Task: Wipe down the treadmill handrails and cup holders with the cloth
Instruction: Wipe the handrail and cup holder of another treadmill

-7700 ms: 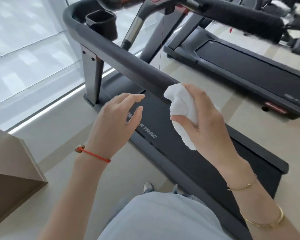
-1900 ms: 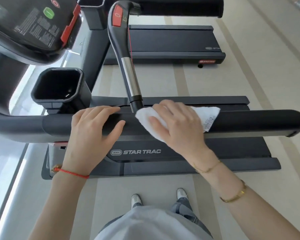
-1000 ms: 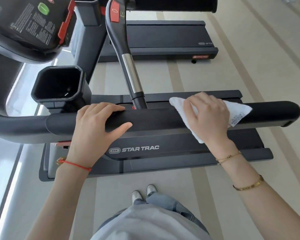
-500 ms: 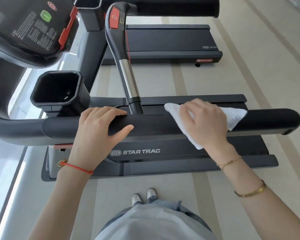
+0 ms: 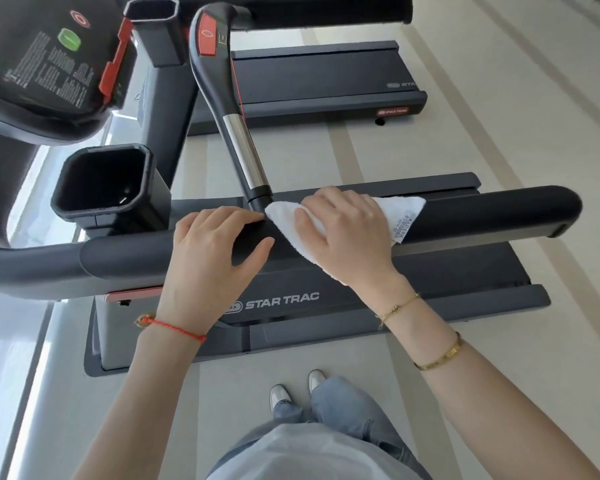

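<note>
The black padded handrail point(image 5: 482, 213) runs left to right across the middle of the head view. A white cloth point(image 5: 399, 213) with a small tag lies draped over it. My right hand point(image 5: 347, 230) presses the cloth flat onto the rail's top, fingers spread and pointing left. My left hand point(image 5: 208, 258) grips the bare rail just left of the cloth, fingers over the top and thumb on the near side. The two hands almost touch. A black square cup holder point(image 5: 108, 181) stands behind the rail at the left. A second cup holder point(image 5: 153, 15) shows at the top.
An inner handle with a silver section point(image 5: 243, 147) and red button slants down to the rail by the cloth. The console point(image 5: 49, 64) hangs at top left. The treadmill deck point(image 5: 430, 282) lies below. Another treadmill point(image 5: 319, 77) stands beyond, a window at the left.
My right hand has slid the cloth left along the rail, from the rail's right part to right beside my left hand. My left hand has kept its place on the rail.
</note>
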